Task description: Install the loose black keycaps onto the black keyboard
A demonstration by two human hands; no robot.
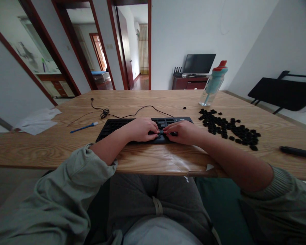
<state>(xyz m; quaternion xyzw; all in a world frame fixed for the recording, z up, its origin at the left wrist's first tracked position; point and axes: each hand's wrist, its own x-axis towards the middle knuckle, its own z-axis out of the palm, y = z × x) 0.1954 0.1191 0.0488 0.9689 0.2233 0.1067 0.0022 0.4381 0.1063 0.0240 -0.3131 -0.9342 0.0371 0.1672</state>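
Note:
A black keyboard (109, 128) lies near the table's front edge, partly covered by both hands. My left hand (142, 130) rests over its middle, thumb and fingers drawn together at a small dark key (161, 132). From the other side my right hand (182, 132) meets it, its bent fingertips closed on the same spot. The fingers hide most of that key, so I cannot tell whether it is seated or loose. To the right, many loose black keycaps (216, 124) are spread in a heap, and one single keycap (184, 108) sits behind the keyboard.
A thin black cable (148, 106) runs behind the keyboard to a knot at left. Left of the keyboard lie a blue-handled brush (84, 127) and white tissue (38, 120). A clear water bottle (211, 85) stands behind the heap; a black rod-like object (298, 152) lies far right.

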